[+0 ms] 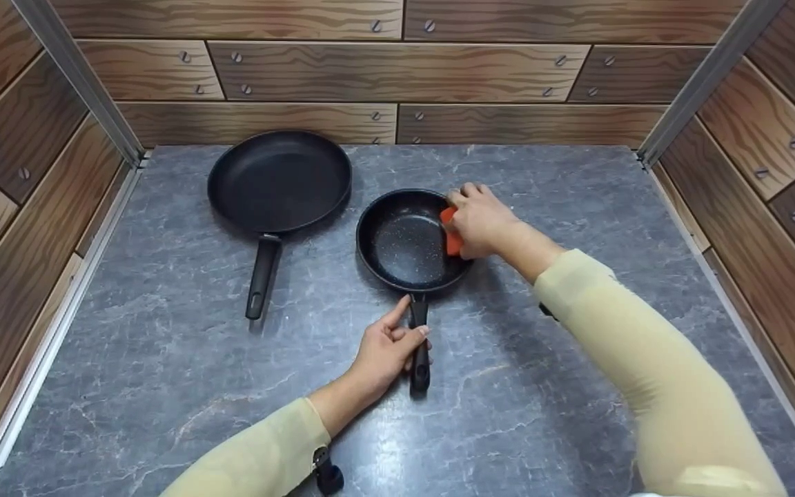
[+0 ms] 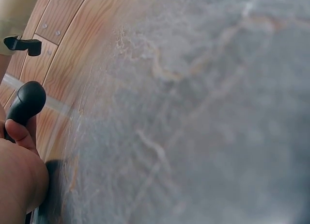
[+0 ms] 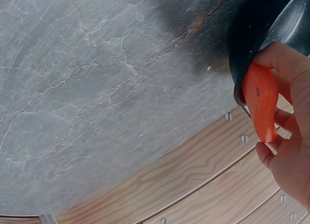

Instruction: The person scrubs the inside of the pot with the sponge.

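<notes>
A small black speckled frying pan (image 1: 404,241) rests on the grey marbled table, its handle (image 1: 421,379) toward the person. My left hand (image 1: 384,348) grips that handle, thumb across the top and index finger stretched toward the pan. In the left wrist view, the rounded handle end (image 2: 30,98) pokes out past the hand (image 2: 19,180). At the pan's right side my right hand (image 1: 482,221) holds an orange sponge (image 1: 451,236) against the inner wall. The right wrist view shows the sponge (image 3: 260,100) bent at the rim, pinched between thumb and fingers.
To the left and farther back lies a larger black frying pan (image 1: 280,183), handle pointing toward the person. Wood-patterned panels (image 1: 397,72) wall in the marbled table (image 1: 183,386) at the back and both sides, with metal posts (image 1: 80,76) at the corners.
</notes>
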Demonstrator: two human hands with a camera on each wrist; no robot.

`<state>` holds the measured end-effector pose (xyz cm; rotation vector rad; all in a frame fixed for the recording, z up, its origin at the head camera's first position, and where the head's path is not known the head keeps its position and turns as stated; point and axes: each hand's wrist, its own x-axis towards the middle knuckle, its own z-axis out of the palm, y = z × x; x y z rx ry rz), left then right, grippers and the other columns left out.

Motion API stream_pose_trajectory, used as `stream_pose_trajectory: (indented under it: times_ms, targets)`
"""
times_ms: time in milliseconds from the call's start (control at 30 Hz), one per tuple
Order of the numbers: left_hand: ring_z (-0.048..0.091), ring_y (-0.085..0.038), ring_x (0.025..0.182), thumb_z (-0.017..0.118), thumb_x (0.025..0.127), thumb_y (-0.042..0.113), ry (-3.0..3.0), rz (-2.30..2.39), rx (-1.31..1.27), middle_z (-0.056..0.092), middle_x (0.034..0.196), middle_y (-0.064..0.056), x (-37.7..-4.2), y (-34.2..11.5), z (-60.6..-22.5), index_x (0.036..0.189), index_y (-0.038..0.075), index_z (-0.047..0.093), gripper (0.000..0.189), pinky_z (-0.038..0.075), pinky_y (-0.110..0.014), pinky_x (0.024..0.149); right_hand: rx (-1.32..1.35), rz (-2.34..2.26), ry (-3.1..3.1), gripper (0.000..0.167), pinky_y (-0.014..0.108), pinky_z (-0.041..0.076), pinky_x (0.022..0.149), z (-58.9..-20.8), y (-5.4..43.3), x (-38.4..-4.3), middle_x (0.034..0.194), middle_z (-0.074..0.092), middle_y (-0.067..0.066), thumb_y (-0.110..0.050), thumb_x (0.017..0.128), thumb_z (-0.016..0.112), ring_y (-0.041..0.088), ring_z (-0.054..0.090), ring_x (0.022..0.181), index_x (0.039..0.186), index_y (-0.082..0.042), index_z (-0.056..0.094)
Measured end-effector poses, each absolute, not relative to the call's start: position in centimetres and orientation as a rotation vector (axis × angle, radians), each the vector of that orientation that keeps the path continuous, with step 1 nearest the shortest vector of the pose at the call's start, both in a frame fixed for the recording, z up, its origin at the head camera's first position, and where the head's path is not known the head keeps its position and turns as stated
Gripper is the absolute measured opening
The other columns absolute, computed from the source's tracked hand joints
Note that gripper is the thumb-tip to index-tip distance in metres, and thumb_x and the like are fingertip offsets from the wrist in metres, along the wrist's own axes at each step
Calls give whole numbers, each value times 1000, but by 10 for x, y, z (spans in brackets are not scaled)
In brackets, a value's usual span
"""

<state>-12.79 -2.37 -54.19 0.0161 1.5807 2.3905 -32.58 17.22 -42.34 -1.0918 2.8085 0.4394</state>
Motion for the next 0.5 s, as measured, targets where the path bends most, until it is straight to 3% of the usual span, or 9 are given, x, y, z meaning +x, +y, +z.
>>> stream_pose_trajectory:
  times_ms: [133,333,500]
  targets:
    - [65,-13,54,72,99,6,1587,2395,11,74,79,-10,-128,-23,-543,167,4,27,81,51,-22,50,-1059,429,2791,35,59,35,109,-423,171,-325,151,50,23,-42,81,87,44,43,128,105,-17,83]
    - [64,-12,54,72,99,6,1591,2394,-3,74,78,-9,-129,-22,-543,167,5,28,80,52,-22,50,-1095,377,2787,31,62,35,108,-422,173,-323,135,58,23,-48,82,86,45,45,127,91,-19,80]
    - [66,-13,55,72,99,7,1596,2392,-11,74,79,-10,-128,-23,-543,167,6,29,81,54,-23,52,-1093,308,2769,30,61,36,107,-421,176,-321,129,60,22,-49,81,85,44,48,124,89,-20,81]
